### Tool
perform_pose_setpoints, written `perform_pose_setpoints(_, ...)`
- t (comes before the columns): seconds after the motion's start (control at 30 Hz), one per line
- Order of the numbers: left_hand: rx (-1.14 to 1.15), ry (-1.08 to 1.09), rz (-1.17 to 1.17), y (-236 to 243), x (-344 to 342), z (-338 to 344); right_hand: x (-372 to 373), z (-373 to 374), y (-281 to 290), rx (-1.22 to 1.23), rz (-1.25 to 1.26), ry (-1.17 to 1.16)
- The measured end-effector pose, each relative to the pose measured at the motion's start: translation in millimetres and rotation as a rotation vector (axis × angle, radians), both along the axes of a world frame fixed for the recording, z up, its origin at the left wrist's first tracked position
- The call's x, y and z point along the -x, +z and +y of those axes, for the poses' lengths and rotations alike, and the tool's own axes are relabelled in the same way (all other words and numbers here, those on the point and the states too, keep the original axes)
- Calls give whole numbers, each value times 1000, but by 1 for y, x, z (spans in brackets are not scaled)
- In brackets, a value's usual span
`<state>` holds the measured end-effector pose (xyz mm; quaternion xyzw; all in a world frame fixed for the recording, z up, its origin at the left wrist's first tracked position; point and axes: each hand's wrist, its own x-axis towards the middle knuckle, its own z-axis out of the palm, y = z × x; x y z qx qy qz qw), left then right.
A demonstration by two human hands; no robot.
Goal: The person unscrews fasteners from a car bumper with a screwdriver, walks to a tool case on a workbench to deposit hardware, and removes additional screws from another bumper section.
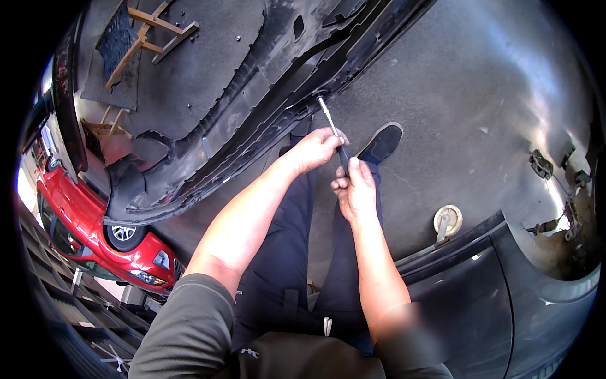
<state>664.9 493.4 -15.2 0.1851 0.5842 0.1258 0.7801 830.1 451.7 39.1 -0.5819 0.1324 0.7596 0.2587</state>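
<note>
A large black bumper cover (pixel 243 120) stretches diagonally in front of me, its ribbed inner side in view. A hand driver (pixel 327 115) with a long silver shaft and a dark handle reaches up to the bumper's near edge, where its tip meets a dark spot; the fastener there, if any, is too small to make out. My left hand (pixel 317 150) is closed around the driver where shaft and handle meet. Lower down, my right hand (pixel 356 189) pinches the dark handle's end with thumb and fingers.
A dark car body panel (pixel 461 303) lies at the lower right, beside a pale caster wheel (pixel 447 221). Wooden stands (pixel 148 38) are at the far left. A red car (pixel 95 227) is parked on the left. My shoe (pixel 384 142) rests on the grey floor near the bumper.
</note>
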Motion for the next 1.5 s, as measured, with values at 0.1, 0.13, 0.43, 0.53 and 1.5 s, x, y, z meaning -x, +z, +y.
perform_pose_setpoints(0.1,-107,-106,96,8,0,8,14,-6,1,-488,-516,298)
perform_pose_setpoints(0.13,-71,-133,151,13,1,8,18,-9,4,-576,-624,412)
perform_pose_setpoints(0.43,55,-28,30,11,22,-2,24,2,14,147,263,-152)
perform_pose_setpoints(0.53,81,54,-23,-2,23,-10,33,-9,6,188,279,-195)
perform_pose_setpoints(1.5,219,34,4,24,22,21,37,-17,-7,-620,-794,556)
